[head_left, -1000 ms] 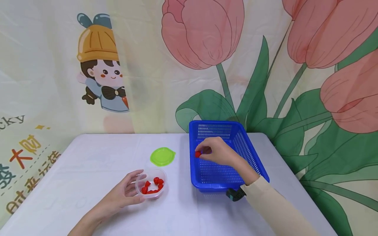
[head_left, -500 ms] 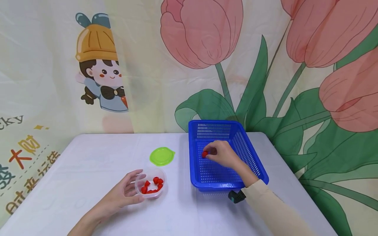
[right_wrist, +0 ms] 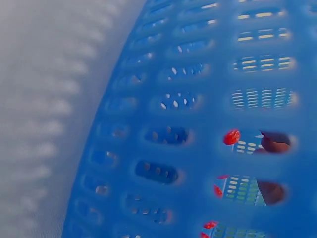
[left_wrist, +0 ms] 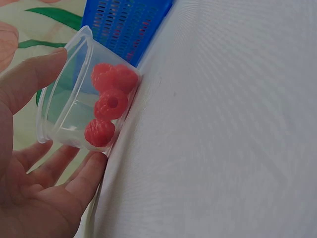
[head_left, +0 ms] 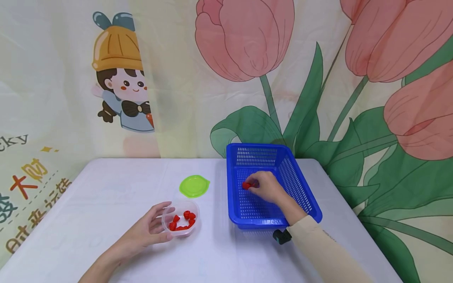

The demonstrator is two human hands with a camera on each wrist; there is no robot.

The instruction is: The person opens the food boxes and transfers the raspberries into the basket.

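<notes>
A clear plastic tub [head_left: 194,206] holds several red raspberries [left_wrist: 110,102] at its bottom. My left hand [head_left: 150,226] holds this tub from the left side, the thumb at its near side and the fingers round the far side. Inside the blue plastic basket [head_left: 231,196] is my right hand [head_left: 266,187], fingers bent, with a raspberry [head_left: 246,185] at its fingertips. More red shows between those fingers. Through the basket's slots the right wrist view gives part of the hand and several bits of red [right_wrist: 231,137].
Behind the tub a green lid [head_left: 194,186] lies flat on the white-covered table [head_left: 124,188]. The basket's raised walls surround the right hand. A printed curtain [head_left: 177,78] with tulips hangs along the table's back edge.
The right hand has moved rightward and slightly nearer inside the basket, away from its left wall, with the raspberry at its fingertips. The left hand and tub stay in place.
</notes>
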